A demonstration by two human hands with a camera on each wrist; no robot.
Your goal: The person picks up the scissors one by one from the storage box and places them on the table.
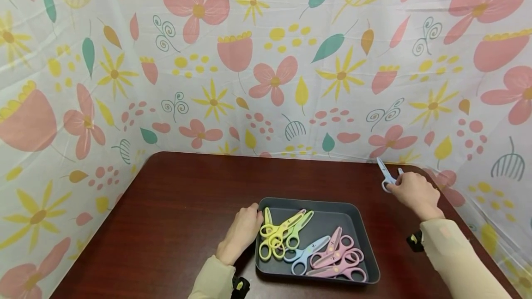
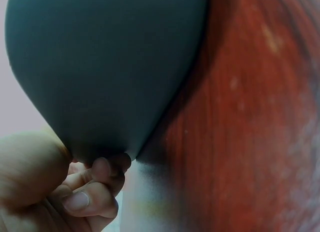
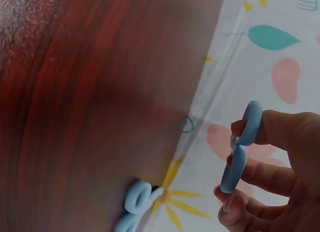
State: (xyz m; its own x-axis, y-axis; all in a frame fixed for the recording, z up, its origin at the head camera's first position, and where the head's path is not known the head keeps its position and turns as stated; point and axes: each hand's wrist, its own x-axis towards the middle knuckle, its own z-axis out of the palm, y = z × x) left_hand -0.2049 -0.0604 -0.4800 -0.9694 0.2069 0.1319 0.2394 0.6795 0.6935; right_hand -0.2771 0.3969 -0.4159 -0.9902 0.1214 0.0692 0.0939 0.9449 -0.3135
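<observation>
At the far right of the table, my right hand (image 1: 415, 194) holds light-blue scissors (image 1: 386, 174) by the handles, blades pointing away. The right wrist view shows the thumb and a finger at the scissors' loops (image 3: 253, 123). Another blue pair of scissors (image 3: 137, 197) lies near the table edge, mostly hidden by the hand in the head view. My left hand (image 1: 241, 230) grips the left side of a dark grey tray (image 1: 320, 206) near its far corner. Inside the tray are yellow scissors (image 1: 287, 225), green scissors (image 1: 296, 232), blue scissors (image 1: 309, 253) and pink scissors (image 1: 338, 257).
The dark reddish-brown table (image 1: 183, 206) extends left of the tray and behind it. A flower-patterned cloth (image 1: 274, 59) hangs along the back and both sides, close to the table's edges.
</observation>
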